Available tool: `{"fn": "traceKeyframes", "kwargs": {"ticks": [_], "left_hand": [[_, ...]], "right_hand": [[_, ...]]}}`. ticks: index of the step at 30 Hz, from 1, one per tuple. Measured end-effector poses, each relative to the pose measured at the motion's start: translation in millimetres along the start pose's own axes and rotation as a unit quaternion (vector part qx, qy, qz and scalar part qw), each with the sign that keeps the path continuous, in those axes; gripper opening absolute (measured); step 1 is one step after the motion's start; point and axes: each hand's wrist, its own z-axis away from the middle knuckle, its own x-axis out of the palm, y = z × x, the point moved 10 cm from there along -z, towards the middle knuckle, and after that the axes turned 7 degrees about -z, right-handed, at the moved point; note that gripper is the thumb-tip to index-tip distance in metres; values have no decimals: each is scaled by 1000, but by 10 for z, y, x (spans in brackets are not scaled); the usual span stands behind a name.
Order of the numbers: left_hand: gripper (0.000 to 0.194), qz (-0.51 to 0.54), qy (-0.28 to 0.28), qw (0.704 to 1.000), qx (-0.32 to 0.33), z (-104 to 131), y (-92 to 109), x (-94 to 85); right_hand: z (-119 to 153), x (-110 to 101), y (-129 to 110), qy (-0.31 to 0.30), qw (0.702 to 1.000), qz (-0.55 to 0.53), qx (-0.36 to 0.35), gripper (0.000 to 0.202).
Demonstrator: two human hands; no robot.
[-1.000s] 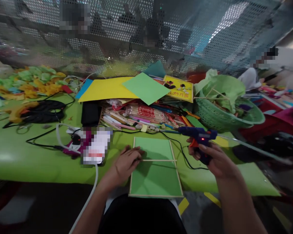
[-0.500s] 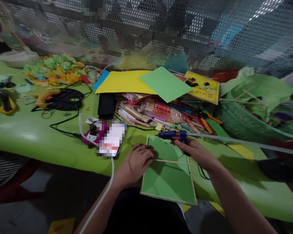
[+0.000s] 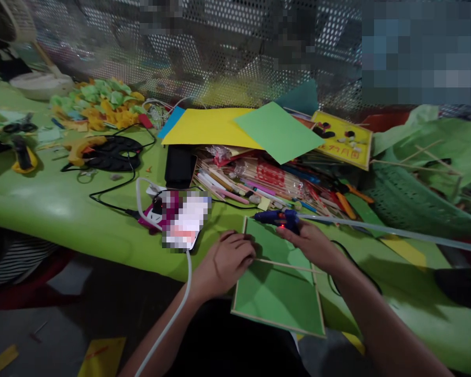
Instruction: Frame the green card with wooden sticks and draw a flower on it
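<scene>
My right hand (image 3: 316, 243) is wrapped around a blue hot glue gun (image 3: 280, 219), a red light glowing on its body and its nozzle pointing left. A long clear glue stick (image 3: 377, 226) sticks out of the gun's back. Beneath it lies a green board (image 3: 277, 298) edged with thin wooden strips, and the nozzle hovers by its far left corner. My left hand (image 3: 233, 256) is closed at the board's left edge, its fingertips on the end of a thin wooden stick (image 3: 286, 265). That stick crosses the board and juts past the right edge.
Left of the board are a phone (image 3: 188, 222) and a purple power strip (image 3: 157, 212), with a white cable over my left forearm. Behind lie pens and sticks (image 3: 227, 183), yellow card (image 3: 208, 125) and pliers (image 3: 347, 201). A green basket (image 3: 412, 188) stands right.
The view has shifted, so the table's things sit further right. The glue gun's nozzle has come slightly closer to the board's far left corner. My left hand keeps its place on the stick.
</scene>
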Motion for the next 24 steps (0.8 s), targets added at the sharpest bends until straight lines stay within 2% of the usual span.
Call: {"fn": "traceKeyframes", "kwargs": {"ticks": [24], "left_hand": [[10,-2,1,1000,-12,2,-28,20]], "right_hand": [[-33,55,-1,-20,999,28,-19,43]]}}
